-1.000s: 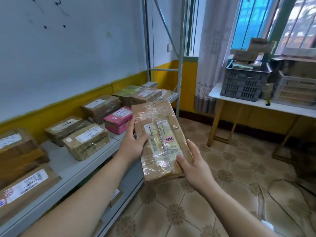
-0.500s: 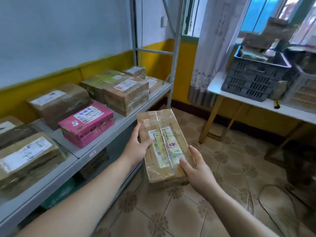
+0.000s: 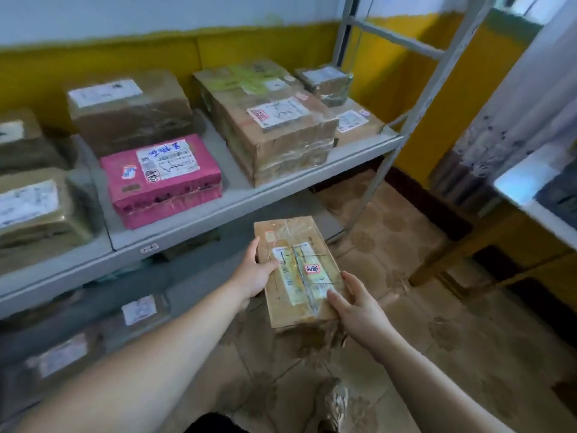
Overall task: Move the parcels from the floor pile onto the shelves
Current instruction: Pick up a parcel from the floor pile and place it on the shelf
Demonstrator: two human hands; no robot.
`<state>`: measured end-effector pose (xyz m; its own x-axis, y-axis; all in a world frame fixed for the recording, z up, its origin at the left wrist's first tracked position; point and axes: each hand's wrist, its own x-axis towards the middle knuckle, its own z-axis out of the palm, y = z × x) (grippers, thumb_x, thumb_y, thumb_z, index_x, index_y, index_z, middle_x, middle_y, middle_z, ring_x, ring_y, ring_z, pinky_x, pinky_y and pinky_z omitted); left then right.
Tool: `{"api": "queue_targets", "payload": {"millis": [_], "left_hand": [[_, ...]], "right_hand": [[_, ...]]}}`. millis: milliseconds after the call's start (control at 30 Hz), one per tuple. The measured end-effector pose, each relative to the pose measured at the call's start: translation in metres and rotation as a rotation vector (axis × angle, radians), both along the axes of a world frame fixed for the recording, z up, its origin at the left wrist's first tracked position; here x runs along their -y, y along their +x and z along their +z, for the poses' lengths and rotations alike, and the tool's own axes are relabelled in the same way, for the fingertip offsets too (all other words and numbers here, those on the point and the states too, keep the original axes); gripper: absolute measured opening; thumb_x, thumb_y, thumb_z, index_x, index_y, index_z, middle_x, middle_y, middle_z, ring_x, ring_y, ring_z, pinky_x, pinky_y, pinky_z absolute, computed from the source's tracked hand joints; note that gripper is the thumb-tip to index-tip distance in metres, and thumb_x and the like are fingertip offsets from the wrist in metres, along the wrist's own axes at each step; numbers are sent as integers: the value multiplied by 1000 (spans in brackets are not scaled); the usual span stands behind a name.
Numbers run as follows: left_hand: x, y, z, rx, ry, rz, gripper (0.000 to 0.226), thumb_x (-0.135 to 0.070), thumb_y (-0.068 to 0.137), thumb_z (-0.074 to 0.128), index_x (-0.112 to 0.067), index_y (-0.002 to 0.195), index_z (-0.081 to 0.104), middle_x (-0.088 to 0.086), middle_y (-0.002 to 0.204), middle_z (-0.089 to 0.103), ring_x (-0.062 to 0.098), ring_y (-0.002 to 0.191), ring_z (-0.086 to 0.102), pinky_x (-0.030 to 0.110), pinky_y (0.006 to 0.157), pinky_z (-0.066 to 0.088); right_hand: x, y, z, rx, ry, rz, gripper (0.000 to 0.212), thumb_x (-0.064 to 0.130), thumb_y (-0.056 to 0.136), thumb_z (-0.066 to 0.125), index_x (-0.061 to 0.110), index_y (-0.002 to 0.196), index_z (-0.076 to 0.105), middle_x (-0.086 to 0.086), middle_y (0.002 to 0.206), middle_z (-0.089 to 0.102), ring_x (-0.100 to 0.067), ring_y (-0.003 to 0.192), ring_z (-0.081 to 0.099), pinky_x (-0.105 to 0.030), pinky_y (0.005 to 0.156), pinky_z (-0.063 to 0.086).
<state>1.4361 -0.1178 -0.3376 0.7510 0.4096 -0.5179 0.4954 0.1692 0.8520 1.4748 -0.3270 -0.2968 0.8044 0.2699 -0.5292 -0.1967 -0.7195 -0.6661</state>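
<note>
A flat brown parcel (image 3: 296, 270) wrapped in clear tape, with a white and yellow label, is held in front of me below the shelf edge. My left hand (image 3: 254, 271) grips its left side and my right hand (image 3: 356, 303) grips its near right corner. The grey metal shelf (image 3: 237, 201) stands to my left and ahead, carrying several parcels: a pink box (image 3: 162, 179), a tall taped carton (image 3: 268, 120) and a brown box (image 3: 128, 110). A lower shelf level (image 3: 187, 282) holds labelled parcels (image 3: 140, 310) in shadow.
The shelf's upright post (image 3: 406, 120) rises at its right end. A white table edge (image 3: 530, 189) and curtain (image 3: 515, 114) are at the right. Patterned floor tiles (image 3: 437, 339) spread below my hands.
My view has swung left and down toward the shelf. The parcel, still in both hands, now sits lower, just under the upper shelf's front edge.
</note>
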Motion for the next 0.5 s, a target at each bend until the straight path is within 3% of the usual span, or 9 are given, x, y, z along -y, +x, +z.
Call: {"api": "queue_targets", "payload": {"millis": [133, 267, 400, 500], "left_hand": [[1, 0, -21, -66, -58, 220, 75, -18, 97, 57, -31, 154, 10, 2, 142, 49, 18, 104, 58, 39, 96, 49], [-4, -10, -37, -118, -102, 411, 77, -19, 96, 60, -33, 154, 11, -5, 127, 56, 7, 88, 62, 31, 77, 52], [-23, -18, -63, -161, -94, 526, 78, -18, 94, 62, -35, 153, 14, -4, 120, 59, 14, 96, 65, 38, 86, 55], [-42, -12, -95, -178, -106, 561, 78, -18, 95, 59, -36, 153, 10, -3, 125, 60, 13, 92, 65, 39, 84, 56]], "right_hand": [[-14, 49, -18, -80, -31, 230, 63, 49, 98, 51, 35, 153, 25, 1, 147, 46, -19, 126, 53, -33, 103, 45], [-39, 78, -40, -122, -42, 414, 65, 49, 96, 53, 34, 153, 25, 3, 140, 53, -18, 115, 59, -40, 98, 51], [-69, 89, -64, -167, -37, 512, 64, 50, 96, 52, 35, 152, 25, 5, 135, 55, -15, 107, 59, -31, 88, 48], [-92, 100, -102, -189, -16, 561, 59, 50, 97, 52, 38, 150, 28, 8, 126, 59, -14, 104, 64, -35, 90, 54]]}}
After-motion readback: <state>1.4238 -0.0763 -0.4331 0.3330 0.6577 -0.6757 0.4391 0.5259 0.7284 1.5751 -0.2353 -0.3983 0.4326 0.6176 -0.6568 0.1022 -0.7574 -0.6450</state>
